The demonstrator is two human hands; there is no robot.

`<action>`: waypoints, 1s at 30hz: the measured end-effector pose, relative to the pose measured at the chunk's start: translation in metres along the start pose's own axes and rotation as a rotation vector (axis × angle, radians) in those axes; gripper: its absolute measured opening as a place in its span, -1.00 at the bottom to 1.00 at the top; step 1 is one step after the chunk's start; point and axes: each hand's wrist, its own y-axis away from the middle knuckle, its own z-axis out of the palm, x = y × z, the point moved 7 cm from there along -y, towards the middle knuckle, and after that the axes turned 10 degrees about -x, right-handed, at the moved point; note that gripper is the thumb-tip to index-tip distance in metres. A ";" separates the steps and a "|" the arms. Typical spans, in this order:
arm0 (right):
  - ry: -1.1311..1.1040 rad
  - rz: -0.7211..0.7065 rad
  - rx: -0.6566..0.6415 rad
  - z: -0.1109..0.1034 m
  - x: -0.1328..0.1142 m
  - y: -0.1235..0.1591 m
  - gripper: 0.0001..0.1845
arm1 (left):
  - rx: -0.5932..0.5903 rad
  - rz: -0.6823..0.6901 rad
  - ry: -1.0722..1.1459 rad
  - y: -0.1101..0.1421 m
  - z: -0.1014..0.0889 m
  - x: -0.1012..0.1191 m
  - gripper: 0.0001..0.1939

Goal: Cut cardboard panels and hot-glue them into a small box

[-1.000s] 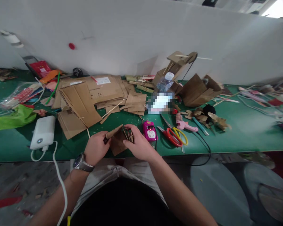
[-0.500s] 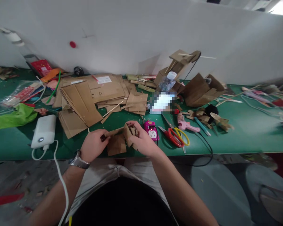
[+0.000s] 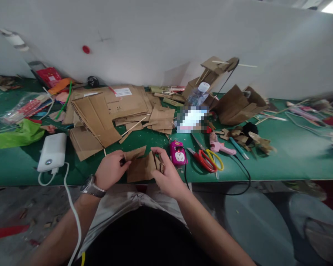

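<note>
A folded piece of brown cardboard (image 3: 140, 170) is between my hands at the front edge of the green table. My left hand (image 3: 111, 170), with a watch on its wrist, pinches the left end, where a narrow flap (image 3: 135, 152) slants up to the right. At the other end, my right hand (image 3: 168, 173) grips the folded edge with thumb and fingers. Part of the fold there is hidden by the fingers. Just right of that hand sits a purple power socket (image 3: 178, 153). Beyond it lie scissors (image 3: 208, 160) with red and yellow handles and a pink glue gun (image 3: 222, 147).
Flat cardboard sheets (image 3: 97, 118) are piled at the back left. A white power bank (image 3: 52, 152) with a cable lies left. A plastic bottle (image 3: 198, 96), a cardboard box (image 3: 235, 107) and cardboard scraps (image 3: 258, 142) are at the back right. A grey stool (image 3: 258, 221) stands below.
The cardboard between my hands has opened wider; its right part has swung with my right hand, showing more of the broad face. The left hand keeps its grip.
</note>
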 end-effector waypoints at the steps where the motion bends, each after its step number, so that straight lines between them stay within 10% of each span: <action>1: 0.020 0.007 -0.008 0.003 0.001 -0.001 -0.26 | 0.002 0.000 -0.009 0.000 0.000 0.000 -0.83; 16: -0.016 -0.012 0.052 -0.007 0.014 -0.052 -0.35 | 0.042 -0.096 0.012 -0.010 0.000 -0.016 -0.75; 23: -0.245 -0.002 0.168 -0.023 0.027 -0.059 -0.30 | 0.159 -0.173 0.615 0.003 -0.010 -0.033 0.08; 30: -0.327 0.069 0.095 -0.016 0.033 -0.052 -0.29 | -0.111 -0.038 0.778 0.017 -0.001 -0.014 0.06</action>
